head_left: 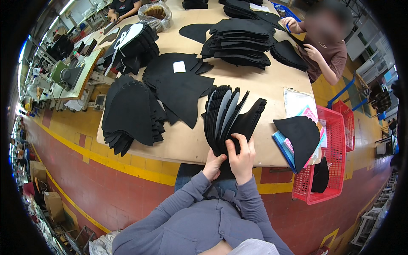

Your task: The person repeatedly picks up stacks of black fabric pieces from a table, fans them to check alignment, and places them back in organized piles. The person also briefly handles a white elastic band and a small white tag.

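Two bare hands grip one bundle of black cut pieces (216, 123) above the near edge of a brown-covered table (182, 146). The bundle rises from between them, its upper edges fanned open toward the far side: the left hand (213, 165) clasps its lower left corner, thumb toward the right, while the right hand (241, 157) holds the lower right, thumb and fingers bent over the black face.

To the left stands one fanned black stack (129, 110); beyond it, one flatter black pile (182, 80) bears one white label (179, 66). Farther left sits one tied black stack (144, 44), near one clear plastic bag (155, 15); one tall layered stack (238, 42) occupies the far middle. At right, one black piece (299, 140) lies over papers, beside two red crates, a near one (304, 191) and a far one (348, 131).

Two other people appear: one at the far right (325, 59) handling a dark piece, another at the far left (123, 8), cut off by the upper edge. The bundle's layers overlap too closely to count, several fingertips of the left hand are hidden behind it, and the papers are partly covered.
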Tool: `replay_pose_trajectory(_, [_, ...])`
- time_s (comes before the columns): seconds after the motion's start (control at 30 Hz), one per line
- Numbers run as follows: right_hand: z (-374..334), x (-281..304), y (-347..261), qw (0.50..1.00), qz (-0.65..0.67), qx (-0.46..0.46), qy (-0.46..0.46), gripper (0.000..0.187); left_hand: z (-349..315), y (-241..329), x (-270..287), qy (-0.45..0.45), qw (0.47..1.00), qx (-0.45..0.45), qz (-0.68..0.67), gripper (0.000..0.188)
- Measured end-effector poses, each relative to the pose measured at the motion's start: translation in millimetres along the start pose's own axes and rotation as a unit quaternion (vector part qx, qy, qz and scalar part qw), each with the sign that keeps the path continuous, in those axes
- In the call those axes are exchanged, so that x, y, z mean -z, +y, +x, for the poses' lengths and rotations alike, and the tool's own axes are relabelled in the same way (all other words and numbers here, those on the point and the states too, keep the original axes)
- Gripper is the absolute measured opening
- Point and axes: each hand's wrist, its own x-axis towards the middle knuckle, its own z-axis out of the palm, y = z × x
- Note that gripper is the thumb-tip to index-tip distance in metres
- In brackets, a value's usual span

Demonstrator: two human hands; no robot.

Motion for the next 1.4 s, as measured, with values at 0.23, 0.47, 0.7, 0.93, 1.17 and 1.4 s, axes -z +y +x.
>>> replay_pose_trajectory(0.23, [-0.4, -1.7, -4.6, 0.999, 0.015, -0.04, -0.004, 0.021, -1.7, 6.6, -5.2, -0.017, 1.0, -0.001, -0.014, 0.101])
replay_pose_trajectory(0.47, [-7.8, -13.2, 8.3, 0.998, 0.024, -0.033, 0.037, 0.015, -4.5, 6.5, -8.2, 0.002, 1.0, -0.029, 0.004, 0.099])
replay_pose_trajectory(0.7, [0.4, -1.7, -7.9, 0.999, 0.001, -0.042, -0.005, 0.024, -0.9, 0.1, -2.2, 0.008, 1.0, -0.013, -0.007, 0.098])
replay_pose_trajectory(0.93, [-0.2, -3.3, -6.8, 0.999, 0.016, -0.052, -0.006, 0.032, -1.1, 0.4, -2.3, 0.001, 1.0, -0.015, -0.012, 0.097])
replay_pose_trajectory(1.17, [2.4, -4.1, -19.0, 0.997, -0.01, -0.082, -0.001, 0.02, -2.2, 3.0, -9.9, 0.018, 0.999, -0.019, 0.033, 0.105])
replay_pose_trajectory(1.4, [-2.0, -8.5, -9.2, 0.998, -0.037, -0.049, 0.0, 0.02, -0.9, -7.0, -0.6, -0.004, 0.999, -0.037, 0.021, 0.107])
